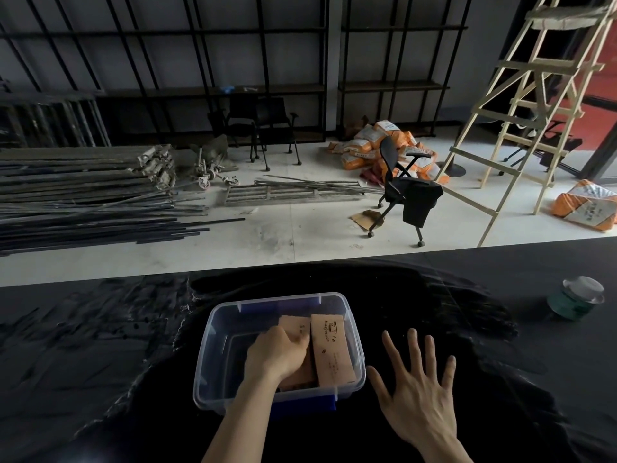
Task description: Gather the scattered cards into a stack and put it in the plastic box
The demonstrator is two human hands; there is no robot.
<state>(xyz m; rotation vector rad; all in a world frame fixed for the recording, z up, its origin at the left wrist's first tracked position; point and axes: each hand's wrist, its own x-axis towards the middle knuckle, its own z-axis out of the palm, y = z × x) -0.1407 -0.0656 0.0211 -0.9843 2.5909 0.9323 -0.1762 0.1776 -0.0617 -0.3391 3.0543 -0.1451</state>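
Note:
A clear plastic box (213, 349) with blue clips stands on the black table in front of me. Brown paper cards (330, 349) lie inside it, one printed card on the right and a stack beside it. My left hand (277, 354) reaches into the box, its fingers closed on the stack of cards, which it partly hides. To the right of the box, my right hand (417, 389) hovers flat over the table, fingers spread, holding nothing.
A glass jar (576, 297) with a green band stands on the black table (100, 345) at the far right. Beyond the table's far edge lie floor, metal bars, an office chair, sacks and a wooden ladder.

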